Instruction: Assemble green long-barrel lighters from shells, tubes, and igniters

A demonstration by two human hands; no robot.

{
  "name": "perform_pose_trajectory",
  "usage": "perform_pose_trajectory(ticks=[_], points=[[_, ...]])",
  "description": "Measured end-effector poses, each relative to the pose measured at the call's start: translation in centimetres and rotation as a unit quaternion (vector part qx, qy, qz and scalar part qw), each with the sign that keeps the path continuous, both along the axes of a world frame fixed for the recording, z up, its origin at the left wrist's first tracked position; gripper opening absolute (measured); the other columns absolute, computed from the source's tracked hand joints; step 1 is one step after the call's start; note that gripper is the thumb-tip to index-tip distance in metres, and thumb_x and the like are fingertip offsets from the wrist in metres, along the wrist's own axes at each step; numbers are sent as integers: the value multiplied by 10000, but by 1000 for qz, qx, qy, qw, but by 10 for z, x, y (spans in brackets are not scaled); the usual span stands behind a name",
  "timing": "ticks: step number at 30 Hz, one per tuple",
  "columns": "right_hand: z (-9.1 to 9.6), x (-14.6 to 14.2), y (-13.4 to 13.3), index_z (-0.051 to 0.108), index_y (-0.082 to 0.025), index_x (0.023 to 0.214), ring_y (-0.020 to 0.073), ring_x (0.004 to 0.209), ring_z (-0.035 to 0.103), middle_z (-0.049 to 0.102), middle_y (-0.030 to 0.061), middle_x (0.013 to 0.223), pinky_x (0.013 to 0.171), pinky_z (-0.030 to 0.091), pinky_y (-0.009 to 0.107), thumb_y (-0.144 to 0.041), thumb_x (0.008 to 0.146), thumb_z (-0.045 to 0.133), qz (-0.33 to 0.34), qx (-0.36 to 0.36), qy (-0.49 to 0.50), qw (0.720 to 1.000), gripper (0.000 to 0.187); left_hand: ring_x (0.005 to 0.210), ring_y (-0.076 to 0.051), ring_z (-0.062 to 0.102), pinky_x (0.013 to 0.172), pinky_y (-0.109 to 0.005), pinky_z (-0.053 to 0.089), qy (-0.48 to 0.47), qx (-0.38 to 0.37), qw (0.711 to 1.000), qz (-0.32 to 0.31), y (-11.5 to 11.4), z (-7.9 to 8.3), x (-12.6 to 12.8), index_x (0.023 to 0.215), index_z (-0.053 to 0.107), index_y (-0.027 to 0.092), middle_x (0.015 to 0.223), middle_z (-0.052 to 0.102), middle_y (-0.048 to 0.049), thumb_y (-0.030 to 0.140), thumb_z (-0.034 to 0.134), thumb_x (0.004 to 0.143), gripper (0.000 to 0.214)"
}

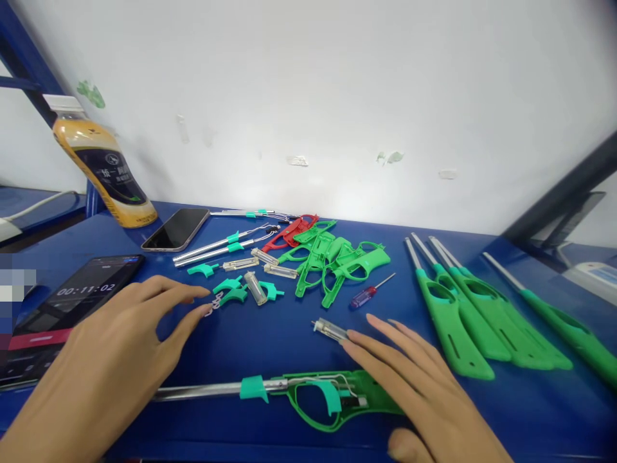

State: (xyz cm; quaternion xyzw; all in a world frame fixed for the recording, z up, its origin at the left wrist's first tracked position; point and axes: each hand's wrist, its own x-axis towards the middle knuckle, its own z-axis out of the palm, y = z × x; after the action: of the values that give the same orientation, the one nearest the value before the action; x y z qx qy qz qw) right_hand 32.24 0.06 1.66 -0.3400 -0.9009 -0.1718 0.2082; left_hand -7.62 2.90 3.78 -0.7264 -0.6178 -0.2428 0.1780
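An opened green lighter half [318,395] with a metal tube, teal collar and wires inside lies near the table's front edge. My right hand [414,392] rests over its rear end, fingers stretched out; the fingertips touch a small clear fuel cartridge [330,330]. My left hand [110,360] lies to the left, fingers spread, its fingertips at a tiny metal clip [214,303] beside teal trigger parts [231,290]. Neither hand grips anything.
Green and red lighter shells [337,260] are heaped mid-table, with metal tubes [216,247] and a small screwdriver [369,294]. Several finished green lighters [463,315] lie right. A bottle [103,164], a phone [176,229] and a timer phone [72,299] sit left.
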Motion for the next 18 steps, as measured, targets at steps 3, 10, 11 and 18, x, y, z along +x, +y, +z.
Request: perform_pose_trajectory(ticks=[3,10,11,18], points=[[-4,4,-3,745,-264,1611,252,1487,796,850,0,1558,1229,671,388,-472,1295,419,-36,-14,65,997,499,945,-274,875,792,-398,671,-4,-41,999,12,-2,-5,-3,1111,853,331,1104,887,40,551,455,1202,464],[1,-5,0,850,-334,1488,301,1420,844,849,-15,1549,1052,778,495,-395,1281,443,-39,14,58,997,461,918,-301,898,814,-431,671,-22,-92,995,-10,-2,-6,-5,1085,852,366,1112,900,43,574,471,1187,445],[3,-7,1,873,-334,1446,306,1401,854,865,-21,1515,1037,785,502,-391,1283,432,-34,14,53,998,474,958,-304,894,851,-433,665,-25,-109,994,-4,-3,-5,-4,1104,843,359,1138,894,41,555,479,1203,426],[9,-10,1,926,-322,1288,253,1183,934,941,-19,1288,1001,784,407,-381,1283,476,-33,15,118,992,454,1001,-280,863,860,-384,621,-30,-129,991,-8,-4,-9,1,1144,804,334,1197,871,18,524,411,1237,446]])
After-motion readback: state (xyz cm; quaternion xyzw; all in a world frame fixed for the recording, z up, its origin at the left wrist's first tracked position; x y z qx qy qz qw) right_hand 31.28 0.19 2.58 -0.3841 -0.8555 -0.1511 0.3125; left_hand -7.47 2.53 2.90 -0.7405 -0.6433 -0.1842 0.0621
